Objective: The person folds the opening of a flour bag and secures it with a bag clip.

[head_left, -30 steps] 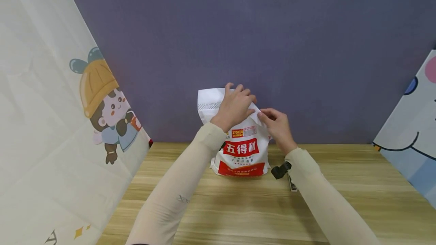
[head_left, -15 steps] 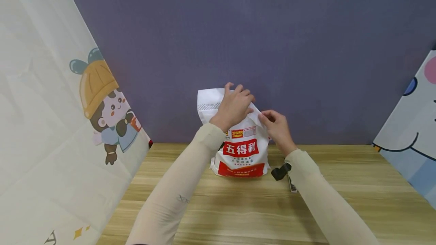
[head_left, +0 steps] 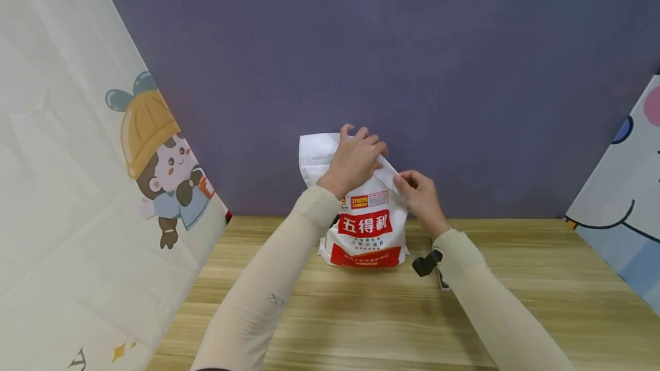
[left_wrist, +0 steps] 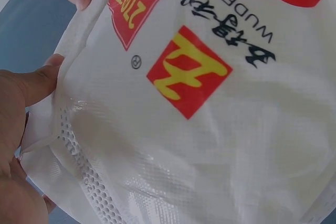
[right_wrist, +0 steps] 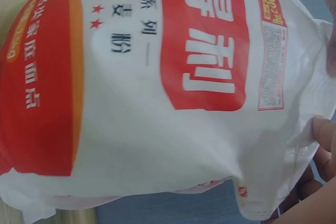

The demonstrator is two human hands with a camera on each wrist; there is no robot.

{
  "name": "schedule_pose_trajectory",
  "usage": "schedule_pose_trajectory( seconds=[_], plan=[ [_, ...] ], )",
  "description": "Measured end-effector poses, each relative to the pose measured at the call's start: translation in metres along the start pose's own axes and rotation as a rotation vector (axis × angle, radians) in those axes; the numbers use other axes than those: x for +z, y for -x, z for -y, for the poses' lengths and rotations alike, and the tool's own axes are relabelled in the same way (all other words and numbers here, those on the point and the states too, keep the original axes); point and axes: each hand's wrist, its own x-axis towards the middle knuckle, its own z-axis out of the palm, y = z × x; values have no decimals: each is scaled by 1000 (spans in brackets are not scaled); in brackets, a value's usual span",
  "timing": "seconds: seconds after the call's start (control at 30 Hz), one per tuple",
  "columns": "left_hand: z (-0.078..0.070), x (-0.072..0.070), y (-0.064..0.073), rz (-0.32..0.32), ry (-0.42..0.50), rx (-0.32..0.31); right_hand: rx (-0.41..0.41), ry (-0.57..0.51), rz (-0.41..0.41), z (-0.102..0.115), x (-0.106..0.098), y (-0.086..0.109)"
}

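Gripping white bag (head_left: 368, 216) | left hand (head_left: 356, 162): arched over top | right hand (head_left: 420, 194): pinching right end

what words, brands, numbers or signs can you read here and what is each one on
"五得利", bag, in white and again in black
"WUDELI", bag
"®", bag, beside a stylised yellow sign I cannot read
"2700万", bag
"系列", bag
"小麦粉", bag, beside red stars
"家庭面点", bag
Too small or blurred: the bag's fine print, the writing on the left sleeve
Cut off: lettering on the left wall sheet
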Motion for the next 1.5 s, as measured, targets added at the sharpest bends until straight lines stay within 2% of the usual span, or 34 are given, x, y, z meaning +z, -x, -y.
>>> schedule_pose_trajectory(
  seconds=[0.2, 0.47, 0.7, 1.13, 1.27, 1.5],
  plan=[
    [1, 1, 1, -14, 7, 6, 1, 16, -8, -5, 0, 2],
    [3, -3, 0, 19, -17, -9, 22, 14, -7, -9, -3, 5],
    [6, -5, -1, 20, -45, -6, 26, 17, -8, -16, -6, 5],
    [15, -10, 1, 41, 37, -46, 9, 22, -28, -27, -9, 7],
    [19, -9, 3, 28, 73, -39, -5, 31, -22, -30, -11, 10],
    [22, -7, 6, 10, 107, -28, 16, 57, -10, -33, -13, 12]
  ],
)
